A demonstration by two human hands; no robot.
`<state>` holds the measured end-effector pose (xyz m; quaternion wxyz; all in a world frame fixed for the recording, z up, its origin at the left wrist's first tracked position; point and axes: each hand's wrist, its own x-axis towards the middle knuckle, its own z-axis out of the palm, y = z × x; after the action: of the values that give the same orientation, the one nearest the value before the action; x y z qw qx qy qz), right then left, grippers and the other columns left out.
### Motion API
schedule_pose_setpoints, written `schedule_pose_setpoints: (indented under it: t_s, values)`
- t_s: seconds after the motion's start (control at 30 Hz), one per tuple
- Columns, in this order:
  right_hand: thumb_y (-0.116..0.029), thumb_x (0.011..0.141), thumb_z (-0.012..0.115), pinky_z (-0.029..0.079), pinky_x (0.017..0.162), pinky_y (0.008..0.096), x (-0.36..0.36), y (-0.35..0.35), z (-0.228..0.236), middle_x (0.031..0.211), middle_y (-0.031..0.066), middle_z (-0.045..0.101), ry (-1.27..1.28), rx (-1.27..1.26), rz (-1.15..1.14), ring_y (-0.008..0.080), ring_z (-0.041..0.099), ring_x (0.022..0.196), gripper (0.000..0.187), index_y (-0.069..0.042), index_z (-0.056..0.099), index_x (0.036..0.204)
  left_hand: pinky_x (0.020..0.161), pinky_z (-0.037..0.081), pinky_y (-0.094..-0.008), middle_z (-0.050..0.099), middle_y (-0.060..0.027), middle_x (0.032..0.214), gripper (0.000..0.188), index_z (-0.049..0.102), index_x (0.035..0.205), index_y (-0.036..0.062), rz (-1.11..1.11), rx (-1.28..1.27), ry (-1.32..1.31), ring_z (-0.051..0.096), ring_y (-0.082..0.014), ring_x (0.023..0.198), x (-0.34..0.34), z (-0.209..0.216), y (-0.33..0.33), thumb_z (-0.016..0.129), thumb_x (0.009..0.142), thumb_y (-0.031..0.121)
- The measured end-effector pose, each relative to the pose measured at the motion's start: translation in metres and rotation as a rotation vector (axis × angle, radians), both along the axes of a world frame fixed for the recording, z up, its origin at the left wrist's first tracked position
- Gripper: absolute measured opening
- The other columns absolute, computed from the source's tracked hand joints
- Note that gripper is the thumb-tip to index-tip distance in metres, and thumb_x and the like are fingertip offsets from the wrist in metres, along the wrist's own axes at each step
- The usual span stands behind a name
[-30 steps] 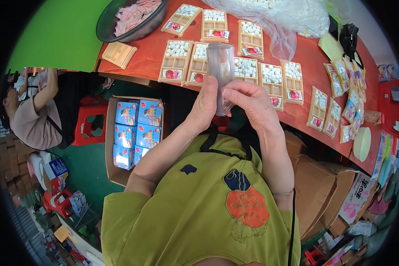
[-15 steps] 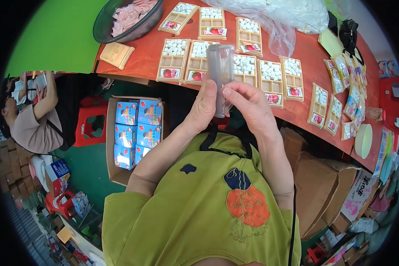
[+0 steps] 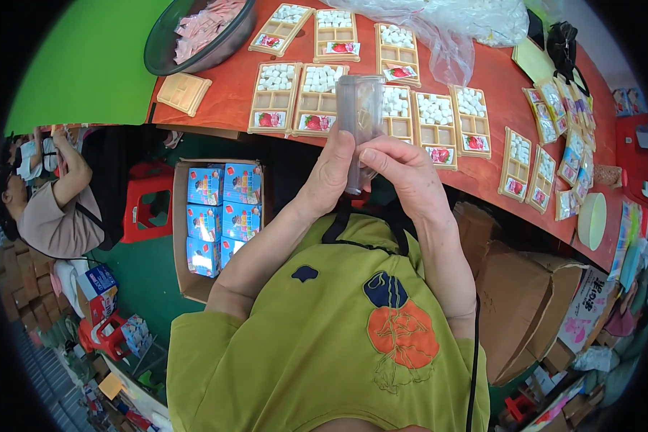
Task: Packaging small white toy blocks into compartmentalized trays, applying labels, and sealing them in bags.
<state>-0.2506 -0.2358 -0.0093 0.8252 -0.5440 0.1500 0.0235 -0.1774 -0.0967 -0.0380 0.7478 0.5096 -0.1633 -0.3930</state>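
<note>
My left hand (image 3: 330,176) is closed around the side of a narrow stack of clear plastic covers (image 3: 358,104), held upright before my chest at the table edge. On the stack's other side my right hand (image 3: 405,173) pinches its lower edge between thumb and fingers. Part of the lower stack is hidden by the hands. Just beyond lie several tan compartment trays (image 3: 274,101), each with small white pieces in its large section and a strawberry-print packet (image 3: 269,119) in a smaller one. One tan tray (image 3: 183,93) at the left holds nothing.
A dark basin (image 3: 194,60) of pink packets stands at the back left, a clear plastic bag (image 3: 450,54) at the back. Wrapped packs (image 3: 572,158) and a pale green bowl (image 3: 591,221) lie right. Below the table are a carton of blue boxes (image 3: 205,222) and a red stool (image 3: 147,205).
My right thumb and fingers have shifted slightly at the stack's edge, and the stack has turned a little, showing more of its face. The whole view has moved slightly.
</note>
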Motion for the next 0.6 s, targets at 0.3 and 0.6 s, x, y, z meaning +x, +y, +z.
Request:
schedule_pose_setpoints:
  t_s: [0.3, 0.6]
  values:
    - [-0.015, 0.092, 0.068, 0.051, 0.068, 0.0287, -0.0054, -0.0015, -0.0031, 0.087, 0.0039, 0.066, 0.009, 0.04, -0.006, 0.0137, 0.062, 0.078, 0.018, 0.001, 0.071, 0.099, 0.057, 0.046, -0.0221, 0.051, -0.0034, 0.096, 0.076, 0.033, 0.137, 0.0099, -0.033, -0.02, -0.038, 0.052, -0.0091, 0.071, -0.0056, -0.0012, 0.0012, 0.033, 0.094, 0.072]
    - [-0.015, 0.094, 0.066, 0.051, 0.067, 0.0278, 0.0035, 0.0046, -0.002, 0.086, 0.0034, 0.066, -0.013, -0.004, -0.023, 0.0126, 0.062, 0.078, 0.017, 0.001, 0.071, 0.098, 0.064, 0.046, -0.0239, 0.059, -0.0032, 0.1, 0.086, 0.049, 0.13, 0.0039, -0.025, 0.037, -0.039, 0.056, -0.0102, 0.078, 0.0022, -0.002, 0.0057, 0.025, 0.092, 0.077]
